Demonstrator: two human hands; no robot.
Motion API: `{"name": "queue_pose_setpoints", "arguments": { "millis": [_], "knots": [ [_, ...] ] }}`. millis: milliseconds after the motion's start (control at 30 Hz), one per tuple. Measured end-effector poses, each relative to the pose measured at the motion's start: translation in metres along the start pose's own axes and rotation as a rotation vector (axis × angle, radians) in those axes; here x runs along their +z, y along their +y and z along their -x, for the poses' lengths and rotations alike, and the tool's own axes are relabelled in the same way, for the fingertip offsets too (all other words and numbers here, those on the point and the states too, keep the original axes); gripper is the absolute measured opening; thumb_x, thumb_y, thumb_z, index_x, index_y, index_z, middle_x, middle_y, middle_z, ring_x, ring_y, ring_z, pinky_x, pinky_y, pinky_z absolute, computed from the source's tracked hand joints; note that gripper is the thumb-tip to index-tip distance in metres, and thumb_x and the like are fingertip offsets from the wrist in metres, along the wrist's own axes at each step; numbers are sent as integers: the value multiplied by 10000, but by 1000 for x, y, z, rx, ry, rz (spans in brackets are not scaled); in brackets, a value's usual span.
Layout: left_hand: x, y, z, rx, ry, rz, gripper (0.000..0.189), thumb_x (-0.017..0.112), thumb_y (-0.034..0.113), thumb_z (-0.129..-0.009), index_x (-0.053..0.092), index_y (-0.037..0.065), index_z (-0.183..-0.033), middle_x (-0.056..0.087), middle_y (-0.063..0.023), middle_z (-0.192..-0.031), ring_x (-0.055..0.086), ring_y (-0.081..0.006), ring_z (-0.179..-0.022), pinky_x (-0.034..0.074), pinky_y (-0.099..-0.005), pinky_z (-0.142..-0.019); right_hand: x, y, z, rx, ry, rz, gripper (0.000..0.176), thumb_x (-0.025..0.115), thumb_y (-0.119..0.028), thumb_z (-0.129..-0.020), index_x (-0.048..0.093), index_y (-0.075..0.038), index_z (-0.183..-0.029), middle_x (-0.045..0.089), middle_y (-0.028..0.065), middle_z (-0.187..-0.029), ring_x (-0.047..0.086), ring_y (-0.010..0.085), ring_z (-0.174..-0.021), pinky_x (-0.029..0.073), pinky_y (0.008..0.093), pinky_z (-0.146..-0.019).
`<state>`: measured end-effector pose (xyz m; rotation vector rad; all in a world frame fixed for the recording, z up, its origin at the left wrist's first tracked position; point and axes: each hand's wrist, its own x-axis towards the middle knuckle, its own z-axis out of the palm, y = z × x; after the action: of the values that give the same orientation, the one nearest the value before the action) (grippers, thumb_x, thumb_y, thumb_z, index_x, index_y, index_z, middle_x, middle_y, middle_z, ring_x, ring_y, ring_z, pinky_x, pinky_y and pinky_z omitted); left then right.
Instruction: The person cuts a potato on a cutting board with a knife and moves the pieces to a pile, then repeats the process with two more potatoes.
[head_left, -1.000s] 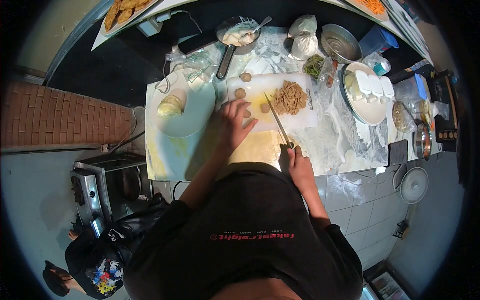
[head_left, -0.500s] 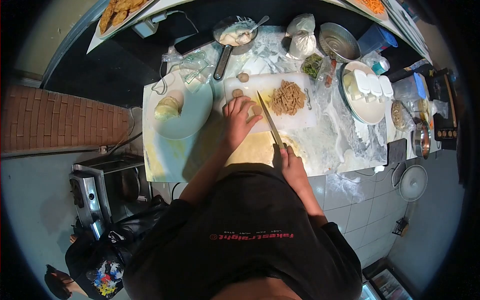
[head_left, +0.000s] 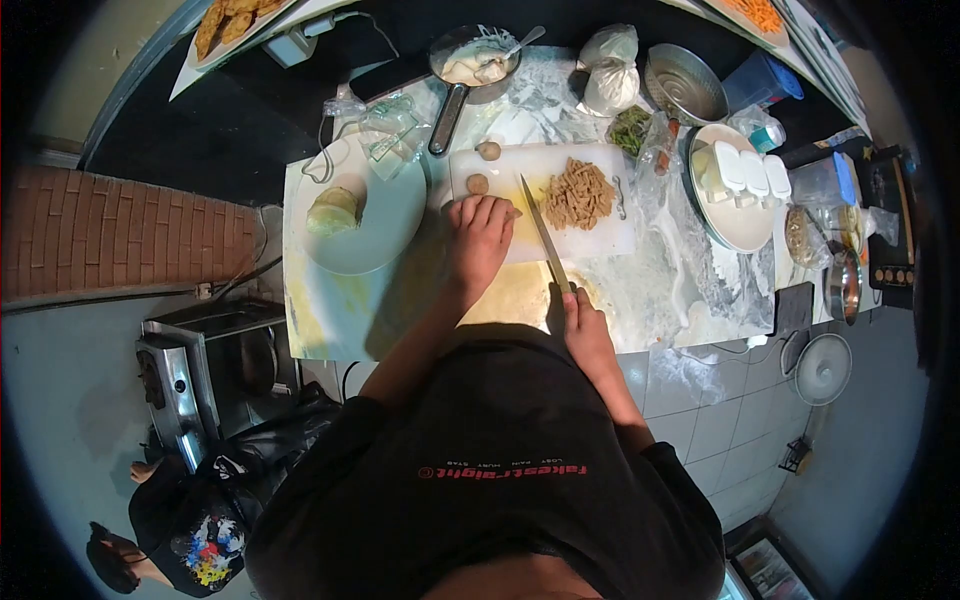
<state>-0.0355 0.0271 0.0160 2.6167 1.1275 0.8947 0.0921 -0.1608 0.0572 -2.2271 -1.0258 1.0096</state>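
Note:
My right hand (head_left: 588,335) grips the handle of a long kitchen knife (head_left: 541,225), its blade pointing away across a white cutting board (head_left: 600,243). Left of the blade, my left hand (head_left: 482,238) rests on the board with its fingers bent together over a brown meatball piece (head_left: 516,212), mostly hidden beneath them. Just beyond its fingertips lies a round brown meatball (head_left: 477,184), and another meatball (head_left: 488,150) sits at the board's far edge. A heap of brown cut strips (head_left: 580,194) lies on the board right of the blade.
A large plate (head_left: 385,250) with a piece of cabbage (head_left: 333,211) is on the left. At the back stand a pan of white batter (head_left: 475,65), a bag of white powder (head_left: 610,85) and a metal bowl (head_left: 686,84). An oval plate (head_left: 735,235) holds white-lidded containers. Another person (head_left: 190,520) is low at left.
My left hand's fingers have drawn closer together over the piece, and the hand has turned slightly. The knife stays in my right hand, its blade tilted a little differently. The view has shifted slightly.

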Motion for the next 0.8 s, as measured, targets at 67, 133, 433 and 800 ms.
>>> {"name": "queue_pose_setpoints", "arguments": {
  "millis": [67,133,433,800],
  "knots": [
    [-5,5,1,17,-3,33,270,770,219,-782,650,114,-1001,634,-21,-1026,539,-246,-1067,369,-403,-965,1,0,1,-2,-1,3,464,414,-374,-1067,539,30,-1258,632,339,-754,624,537,-797,482,580,-659],
    [-6,8,4,39,-9,67,271,767,234,-788,657,116,-1006,632,-23,-1033,537,-246,-1065,369,-401,-964,5,5,3,-31,30,58,472,409,-376,-1067,540,38,-1253,630,336,-736,629,532,-781,492,577,-660],
    [-1,3,6,-41,19,171,248,778,182,-782,677,115,-998,618,-12,-1076,532,-248,-1069,387,-403,-954,4,2,6,-35,35,66,450,397,-358,-1071,517,39,-1244,627,327,-709,628,530,-749,490,590,-642],
    [7,0,12,-90,49,203,223,774,233,-808,675,132,-980,603,1,-1076,529,-223,-1072,372,-403,-937,6,-9,2,-41,-41,119,349,383,-317,-1077,478,0,-1186,631,326,-719,620,539,-741,489,606,-634]
  ]
}}
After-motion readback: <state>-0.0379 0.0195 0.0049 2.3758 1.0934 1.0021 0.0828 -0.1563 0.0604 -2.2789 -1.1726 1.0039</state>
